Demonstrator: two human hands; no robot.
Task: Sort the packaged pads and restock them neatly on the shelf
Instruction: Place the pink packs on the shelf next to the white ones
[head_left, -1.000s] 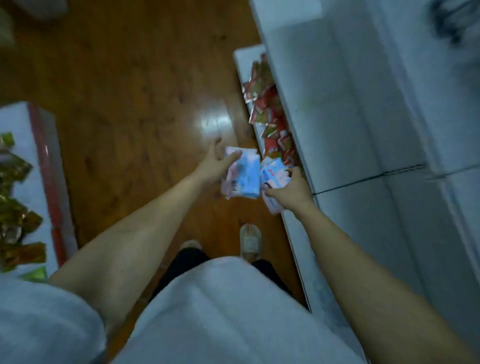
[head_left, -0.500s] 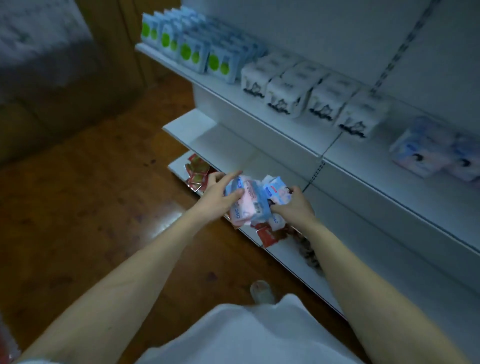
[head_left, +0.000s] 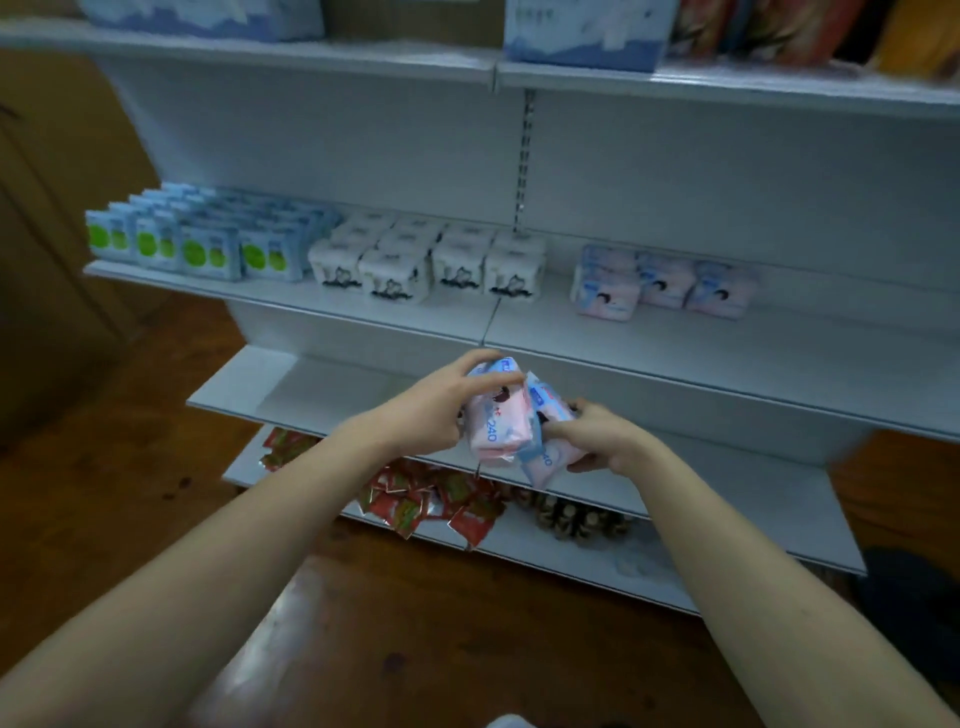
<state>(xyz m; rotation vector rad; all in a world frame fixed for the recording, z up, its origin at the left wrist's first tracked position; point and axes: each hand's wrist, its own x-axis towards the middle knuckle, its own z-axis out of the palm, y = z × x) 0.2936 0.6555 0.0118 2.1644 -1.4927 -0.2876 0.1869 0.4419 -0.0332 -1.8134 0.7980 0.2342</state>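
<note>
Both hands are holding a small bunch of pink-and-blue pad packs (head_left: 493, 426) out in front of the white shelf unit (head_left: 727, 364), roughly level with the bare second-from-bottom shelf. The left hand (head_left: 436, 410) is wrapping its grip around the pinker pack, thumb lying across the top, and the only print I can actually read there is "240" in blue down the side. The right hand (head_left: 597, 441) is curling its grip around the bluer packs (head_left: 545, 457) just beside it, with another "40"-ish number showing at the bottom, the rest too blurry. Up on the middle shelf, three matching pink-and-blue packs (head_left: 665, 288) are sitting in a row on the right half, each with a little dark-haired cartoon face. Left of those, white packs with a black drawing (head_left: 431, 265) are standing in rows, and further left are blue packs with green circles (head_left: 202, 244); the text on all of them is unreadable. The bottom shelf is carrying loose red-and-green sachets (head_left: 431, 499) and some pine cones (head_left: 571, 514) beside them. The top shelf is showing blue-and-white boxes (head_left: 582, 31), with the labels cut off. Wooden floor (head_left: 130, 467) is underneath.
</note>
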